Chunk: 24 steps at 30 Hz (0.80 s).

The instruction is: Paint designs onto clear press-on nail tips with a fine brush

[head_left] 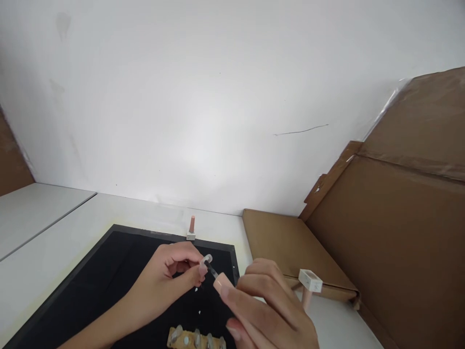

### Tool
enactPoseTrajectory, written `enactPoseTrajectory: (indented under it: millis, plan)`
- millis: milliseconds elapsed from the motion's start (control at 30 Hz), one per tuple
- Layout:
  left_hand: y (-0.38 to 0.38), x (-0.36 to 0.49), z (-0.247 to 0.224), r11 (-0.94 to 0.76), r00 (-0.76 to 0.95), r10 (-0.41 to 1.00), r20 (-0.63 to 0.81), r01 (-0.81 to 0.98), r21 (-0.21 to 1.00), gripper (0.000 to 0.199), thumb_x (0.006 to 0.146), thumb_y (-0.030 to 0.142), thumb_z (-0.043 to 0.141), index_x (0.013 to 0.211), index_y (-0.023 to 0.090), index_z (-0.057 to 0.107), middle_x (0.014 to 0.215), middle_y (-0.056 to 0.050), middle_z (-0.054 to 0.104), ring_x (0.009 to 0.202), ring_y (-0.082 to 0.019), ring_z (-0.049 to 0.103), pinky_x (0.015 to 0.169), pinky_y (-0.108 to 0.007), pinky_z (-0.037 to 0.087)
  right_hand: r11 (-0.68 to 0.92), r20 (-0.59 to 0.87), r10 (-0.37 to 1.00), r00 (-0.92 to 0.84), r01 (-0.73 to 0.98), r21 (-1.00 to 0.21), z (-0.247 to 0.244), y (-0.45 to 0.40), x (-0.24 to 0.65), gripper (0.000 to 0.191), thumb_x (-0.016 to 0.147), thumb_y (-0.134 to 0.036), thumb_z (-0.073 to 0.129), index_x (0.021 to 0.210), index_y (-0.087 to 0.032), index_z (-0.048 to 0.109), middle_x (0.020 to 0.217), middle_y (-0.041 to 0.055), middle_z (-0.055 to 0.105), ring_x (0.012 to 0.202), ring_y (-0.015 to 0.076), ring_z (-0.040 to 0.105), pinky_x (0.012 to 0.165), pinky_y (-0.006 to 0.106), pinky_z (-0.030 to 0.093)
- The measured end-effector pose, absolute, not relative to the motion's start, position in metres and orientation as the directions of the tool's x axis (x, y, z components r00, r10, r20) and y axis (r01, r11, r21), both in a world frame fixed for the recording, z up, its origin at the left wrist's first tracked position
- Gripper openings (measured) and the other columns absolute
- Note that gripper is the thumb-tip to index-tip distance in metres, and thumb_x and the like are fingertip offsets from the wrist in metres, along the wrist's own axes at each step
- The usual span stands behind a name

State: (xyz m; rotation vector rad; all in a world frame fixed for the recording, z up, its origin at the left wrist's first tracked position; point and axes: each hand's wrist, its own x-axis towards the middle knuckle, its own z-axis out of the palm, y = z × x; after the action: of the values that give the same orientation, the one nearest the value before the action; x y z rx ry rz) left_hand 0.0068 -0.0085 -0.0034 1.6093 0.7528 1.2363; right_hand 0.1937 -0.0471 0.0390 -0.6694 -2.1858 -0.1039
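Observation:
My left hand (174, 274) pinches a small clear nail tip (208, 258) between thumb and fingers. In my right hand (267, 305) is a nail polish brush (223, 282), gripped by its peach cap. Its dark bristle end points up and left and meets the nail tip, or lies very close to it; I cannot tell which. Below the hands, a yellowish strip (186, 340) carries several clear nail tips standing upright, partly cut off by the lower frame edge. Tiny white bits (199, 312) lie on the black mat (105, 276) under my hands.
A peach-capped polish bottle (191, 229) stands at the mat's far edge. To the right, another white-and-peach bottle (310, 281) appears base-up beside a flat cardboard box (279, 237). Large brown cardboard (399, 218) rises at the right. A white wall (199, 106) backs the white table (65, 213).

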Motion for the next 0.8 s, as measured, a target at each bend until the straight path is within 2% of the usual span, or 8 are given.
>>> enactPoseTrajectory:
  millis: [100, 233, 433, 600, 733, 800]
  plan:
    - [-0.0084, 0.0067, -0.0037, -0.344, 0.322, 0.881, 0.346, -0.063, 0.937, 0.016, 0.083, 0.017, 0.057, 0.072, 0.015, 0.068, 0.066, -0.002, 0.06, 0.057, -0.012, 0.057, 0.054, -0.022, 0.047, 0.849, 0.71, 0.434, -0.554, 0.516, -0.116, 0.0428, -0.0423, 0.1911, 0.026, 0.08, -0.006, 0.051, 0.101, -0.019, 0.061, 0.074, 0.0034, 0.063, 0.071, 0.0179, 0.053, 0.064, 0.032, 0.048]
    - [-0.0084, 0.0063, -0.0033, -0.336, 0.316, 0.889, 0.332, -0.04, 0.941, 0.018, 0.082, 0.02, 0.057, 0.069, 0.015, 0.067, 0.063, -0.001, 0.057, 0.055, -0.012, 0.055, 0.052, -0.022, 0.045, 0.841, 0.743, 0.395, -0.54, 0.538, -0.056, 0.0413, -0.0372, 0.1929, 0.022, 0.077, -0.003, 0.049, 0.089, -0.018, 0.059, 0.064, 0.0013, 0.059, 0.066, 0.0169, 0.049, 0.062, 0.032, 0.045]
    - [-0.0091, 0.0063, -0.0009, -0.382, 0.318, 0.883, 0.344, 0.065, 0.922, 0.018, 0.076, 0.012, 0.054, 0.061, 0.014, 0.062, 0.056, 0.002, 0.05, 0.05, -0.009, 0.043, 0.048, -0.02, 0.035, 0.891, 0.725, 0.362, -0.586, 0.446, -0.085, 0.0389, -0.0363, 0.1913, 0.023, 0.079, -0.005, 0.05, 0.097, -0.017, 0.058, 0.069, 0.0024, 0.061, 0.066, 0.0165, 0.049, 0.061, 0.032, 0.044]
    - [-0.0087, 0.0056, -0.0026, -0.337, 0.337, 0.89, 0.307, 0.032, 0.941, 0.017, 0.078, 0.018, 0.054, 0.065, 0.014, 0.064, 0.058, 0.001, 0.051, 0.051, -0.009, 0.045, 0.049, -0.021, 0.035, 0.87, 0.743, 0.379, -0.552, 0.485, -0.084, 0.038, -0.0357, 0.1921, 0.022, 0.073, 0.0, 0.049, 0.085, -0.017, 0.06, 0.059, 0.0004, 0.055, 0.065, 0.0161, 0.047, 0.064, 0.033, 0.044]
    - [-0.0088, 0.0045, -0.0032, -0.307, 0.351, 0.894, 0.279, 0.028, 0.951, 0.019, 0.079, 0.02, 0.054, 0.063, 0.013, 0.063, 0.058, 0.001, 0.05, 0.052, -0.009, 0.044, 0.049, -0.021, 0.035, 0.893, 0.745, 0.345, -0.57, 0.444, -0.073, 0.0382, -0.0364, 0.1937, 0.026, 0.076, -0.004, 0.05, 0.098, -0.015, 0.06, 0.068, 0.0035, 0.061, 0.069, 0.0179, 0.049, 0.064, 0.034, 0.043]
    - [-0.009, 0.0041, -0.0019, -0.299, 0.366, 0.892, 0.264, 0.041, 0.953, 0.021, 0.078, 0.019, 0.054, 0.06, 0.014, 0.062, 0.058, 0.002, 0.048, 0.052, -0.009, 0.043, 0.05, -0.022, 0.035, 0.897, 0.744, 0.337, -0.577, 0.438, -0.066, 0.039, -0.0366, 0.1924, 0.024, 0.077, -0.005, 0.051, 0.098, -0.015, 0.06, 0.068, 0.0034, 0.062, 0.068, 0.0177, 0.049, 0.063, 0.033, 0.043]
